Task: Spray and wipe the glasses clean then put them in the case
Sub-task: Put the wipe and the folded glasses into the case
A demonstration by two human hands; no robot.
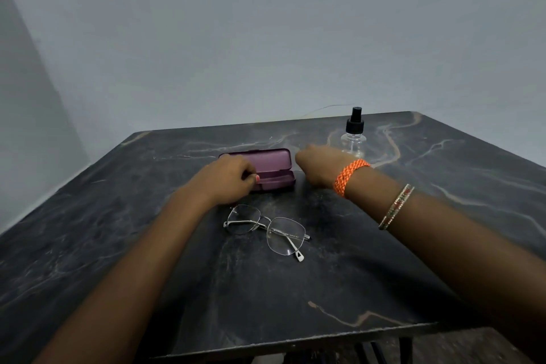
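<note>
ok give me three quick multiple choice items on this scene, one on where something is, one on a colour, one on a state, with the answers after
1. Where do the glasses lie relative to the case?
A. inside it
B. on the table nearer the person than it
C. behind the spray bottle

2. What colour is the case?
A. purple
B. green
C. white

3. What state is the case in?
A. closed flat
B. lid raised, open
C. upside down

Answers:
1 B, the glasses rest on the dark table in front of the case, apart from it.
2 A, both shell and lid are purple.
3 B, the lid stands up behind the tray, with the left hand at its left end; the spray bottle stands beyond the right hand.
</note>
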